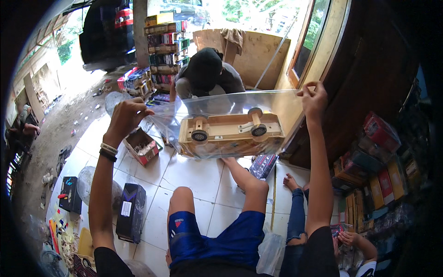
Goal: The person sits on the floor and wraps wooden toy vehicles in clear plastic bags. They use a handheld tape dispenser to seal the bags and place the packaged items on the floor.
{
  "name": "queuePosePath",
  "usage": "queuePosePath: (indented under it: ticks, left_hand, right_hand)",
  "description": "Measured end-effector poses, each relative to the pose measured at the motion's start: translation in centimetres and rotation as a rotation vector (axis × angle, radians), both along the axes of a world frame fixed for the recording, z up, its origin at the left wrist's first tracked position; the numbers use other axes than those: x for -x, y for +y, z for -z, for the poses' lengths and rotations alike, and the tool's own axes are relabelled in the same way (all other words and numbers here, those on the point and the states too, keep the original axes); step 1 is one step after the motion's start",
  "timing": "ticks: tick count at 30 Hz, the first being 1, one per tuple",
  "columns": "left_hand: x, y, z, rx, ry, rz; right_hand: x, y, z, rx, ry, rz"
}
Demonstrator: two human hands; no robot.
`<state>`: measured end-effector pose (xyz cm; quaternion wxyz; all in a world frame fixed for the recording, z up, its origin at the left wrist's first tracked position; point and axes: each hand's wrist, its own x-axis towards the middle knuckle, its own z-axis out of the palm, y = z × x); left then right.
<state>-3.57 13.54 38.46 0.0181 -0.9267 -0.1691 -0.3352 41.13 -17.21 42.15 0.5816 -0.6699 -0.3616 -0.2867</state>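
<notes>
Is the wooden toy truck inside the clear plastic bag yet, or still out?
Inside: the wooden toy truck lies wheels-up within the clear plastic bag, held up by left hand and right hand.

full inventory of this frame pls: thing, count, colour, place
clear plastic bag: 1, transparent, held up at centre, stretched between both hands
wooden toy truck: 1, pale wood with black wheels, inside the bag, wheels up
open box: 1, red outside, on the tiled floor under the left hand
black boxes: 2, black, floor at left
stacked boxes: many, mixed colours, top centre
boxes on shelving: many, red, orange and dark, right
seated person: 1, dark head covering, behind the bag
another person's hand: 1, lower right
blue shorts: 1, blue, own legs, bottom centre
left hand: fingers gripping the bag's left edge, wristbands on
right hand: fingers pinching the bag's right corner
</notes>
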Motion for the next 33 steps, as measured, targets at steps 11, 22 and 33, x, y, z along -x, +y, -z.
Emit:
queuePosePath:
  ticks: [11,22,33]
  left_hand:
    - [7.5,-15.5,15.2,0.689,0.546,-0.071]
    - [10.1,-25.9,15.9,1.240,0.587,0.310]
    - [-1.5,-14.0,8.2,0.574,-0.102,0.141]
  right_hand:
    - [1.9,9.6,2.0,0.359,0.234,-0.215]
    - [23.9,-4.5,5.4,0.552,-0.213,-0.886]
    - [30.6,-9.6,3.0,0.678,-0.557,-1.221]
